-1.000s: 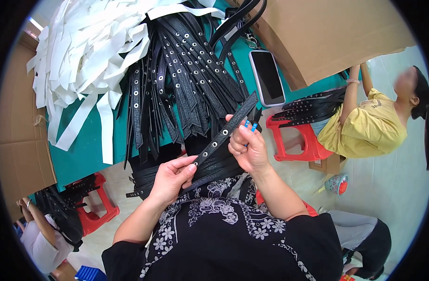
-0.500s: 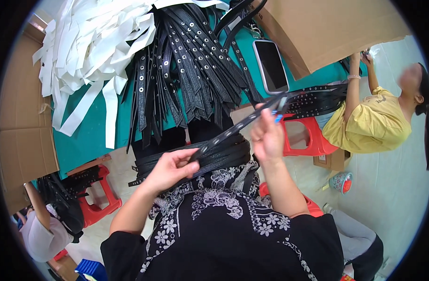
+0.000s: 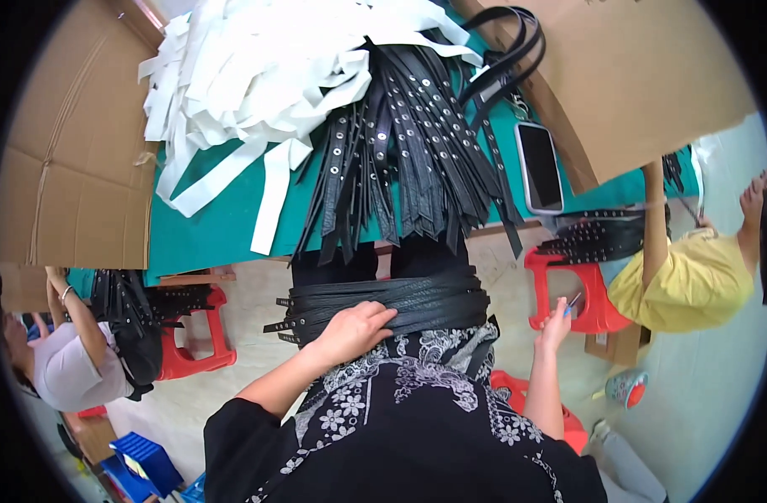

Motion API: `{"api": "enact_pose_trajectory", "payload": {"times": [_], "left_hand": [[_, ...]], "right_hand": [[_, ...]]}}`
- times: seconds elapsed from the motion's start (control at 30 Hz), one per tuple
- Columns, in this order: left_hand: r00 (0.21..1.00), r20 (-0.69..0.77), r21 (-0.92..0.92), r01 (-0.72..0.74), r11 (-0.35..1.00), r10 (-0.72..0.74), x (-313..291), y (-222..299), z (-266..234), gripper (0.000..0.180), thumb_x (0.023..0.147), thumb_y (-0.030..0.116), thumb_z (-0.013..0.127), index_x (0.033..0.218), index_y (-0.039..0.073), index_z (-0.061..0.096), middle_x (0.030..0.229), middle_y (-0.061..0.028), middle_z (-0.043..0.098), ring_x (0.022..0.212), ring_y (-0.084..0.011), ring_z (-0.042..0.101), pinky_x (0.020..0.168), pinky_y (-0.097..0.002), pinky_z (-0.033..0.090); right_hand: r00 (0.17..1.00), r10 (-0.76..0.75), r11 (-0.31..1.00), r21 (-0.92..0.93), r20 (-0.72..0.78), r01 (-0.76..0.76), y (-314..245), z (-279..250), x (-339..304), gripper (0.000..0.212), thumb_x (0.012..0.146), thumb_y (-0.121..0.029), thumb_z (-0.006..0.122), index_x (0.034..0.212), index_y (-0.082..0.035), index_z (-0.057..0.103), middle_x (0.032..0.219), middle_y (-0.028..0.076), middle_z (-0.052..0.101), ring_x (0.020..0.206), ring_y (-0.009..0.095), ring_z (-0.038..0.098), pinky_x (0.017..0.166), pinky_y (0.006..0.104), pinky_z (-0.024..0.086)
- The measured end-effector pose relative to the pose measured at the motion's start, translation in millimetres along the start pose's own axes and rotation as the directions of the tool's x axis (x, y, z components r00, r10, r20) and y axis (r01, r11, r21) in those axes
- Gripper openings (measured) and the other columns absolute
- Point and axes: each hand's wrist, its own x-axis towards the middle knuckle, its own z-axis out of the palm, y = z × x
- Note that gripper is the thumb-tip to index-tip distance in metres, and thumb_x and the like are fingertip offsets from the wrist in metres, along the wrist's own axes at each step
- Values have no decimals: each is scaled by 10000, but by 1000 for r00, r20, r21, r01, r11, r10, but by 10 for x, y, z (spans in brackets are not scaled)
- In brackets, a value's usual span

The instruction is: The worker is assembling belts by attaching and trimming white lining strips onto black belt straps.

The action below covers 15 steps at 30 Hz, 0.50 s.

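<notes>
In the head view, the left hand (image 3: 356, 333) lies over the lap straps (image 3: 433, 306), its fingers slightly bent and touching the upper layers; whether its grip pinches any of them I cannot tell. These black straps run in a thick bundle across the person's thighs, with punched ends jutting out on the left. The right hand (image 3: 554, 325) is well apart from them, out to the right near a red stool (image 3: 559, 293). Its grip is narrow, holding a small tool (image 3: 573, 303) with a thin tip, seemingly bluish, though it is too small there to be sure of its kind.

Ahead, the green worktop (image 3: 207, 239) bears a heap of white strips (image 3: 258, 75) on the left and, just beside it, a fan of eyelet straps (image 3: 425, 168) hanging over the near edge. Right of these lies a phone (image 3: 540, 172), near a carton (image 3: 651, 75). A co-worker in a yellow shirt (image 3: 685, 281) sits on the right.
</notes>
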Motion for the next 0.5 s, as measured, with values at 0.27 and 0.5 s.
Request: {"api": "enact_pose_trajectory", "payload": {"times": [0.27, 0.5], "left_hand": [[847, -525, 132, -16, 991, 84, 492, -121, -965, 188, 700, 122, 672, 873, 67, 622, 760, -75, 583, 685, -236, 563, 579, -316, 464], [800, -506, 135, 443, 886, -323, 1111, -628, -1653, 175, 701, 196, 675, 783, 53, 619, 697, -72, 560, 709, -256, 542, 629, -335, 441]], "right_hand": [[444, -447, 661, -48, 777, 749, -1228, 1544, -1156, 267, 915, -247, 439, 820, -4, 496, 654, 13, 484, 581, 89, 452, 539, 226, 380], [44, -326, 530, 144, 944, 836, -1838, 3115, -1742, 243, 876, -222, 487, 911, 4, 569, 774, 142, 592, 711, 242, 591, 640, 307, 439]]}}
